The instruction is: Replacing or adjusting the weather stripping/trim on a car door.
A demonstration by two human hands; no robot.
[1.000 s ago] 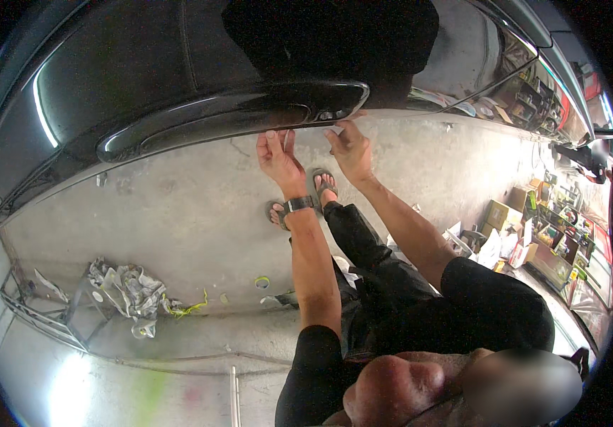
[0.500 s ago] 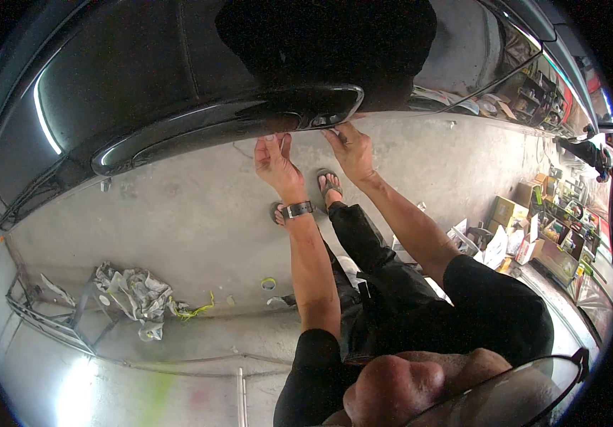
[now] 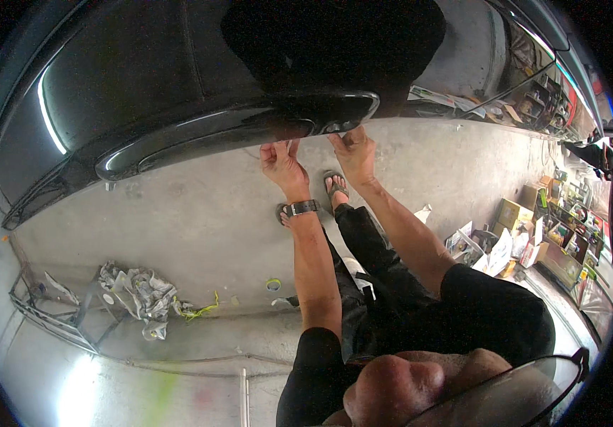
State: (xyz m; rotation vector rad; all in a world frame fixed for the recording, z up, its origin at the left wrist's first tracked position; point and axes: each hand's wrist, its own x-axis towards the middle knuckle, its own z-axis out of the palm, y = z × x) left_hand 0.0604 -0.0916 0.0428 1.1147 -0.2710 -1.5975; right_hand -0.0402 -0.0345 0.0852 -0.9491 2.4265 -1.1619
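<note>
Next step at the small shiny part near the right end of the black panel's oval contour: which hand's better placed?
Right, likely. The right hand has its fingertips close by the shiny part; the left hand is farther left along the black panel.

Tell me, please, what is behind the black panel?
The panel hides whatever lies directly behind it. Past its lower edge, the floor shows, with the left hand and right hand at that edge.

Both hands [image 3: 284,169] [image 3: 355,155] (bare) seemingly touch the black panel [image 3: 207,82].
</note>
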